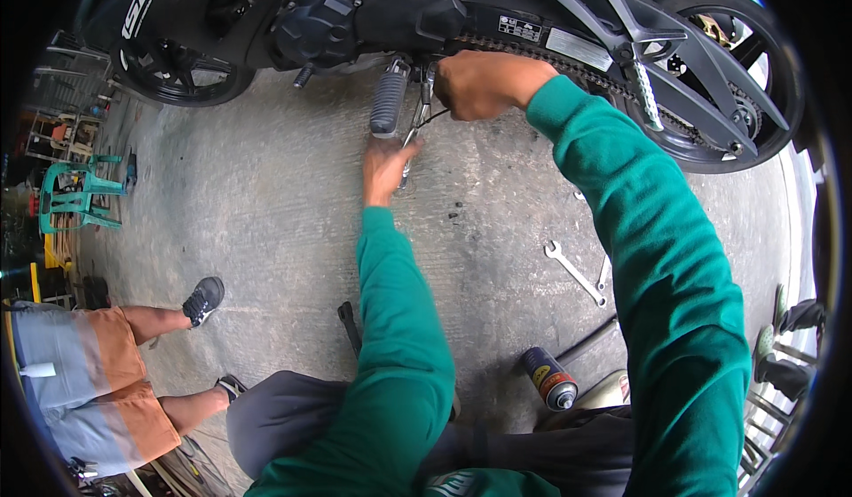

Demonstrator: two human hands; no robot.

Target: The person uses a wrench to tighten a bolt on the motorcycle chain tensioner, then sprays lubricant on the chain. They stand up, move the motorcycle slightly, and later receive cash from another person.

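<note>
My left hand [385, 167] is closed round a slim shiny metal piece [415, 126], just below the motorcycle's ribbed footpeg [388, 105]. That piece runs up toward the underside of the frame; its exact kind is unclear. My right hand [479, 84] is curled beside the footpeg mount, at the front end of the drive chain [568, 64]. A thin dark strand [435, 116] shows between the two hands. Whatever the right fingers grip is hidden behind the hand. Above both hands stands the black motorcycle [417, 18].
On the concrete floor [266, 204] lie a combination wrench [575, 273], a spray can [548, 378] and a dark bar-shaped tool [350, 327]. A person in shorts [106, 364] is at the left. A green plastic chair [80, 193] stands beyond. The rear wheel [772, 62] is at right.
</note>
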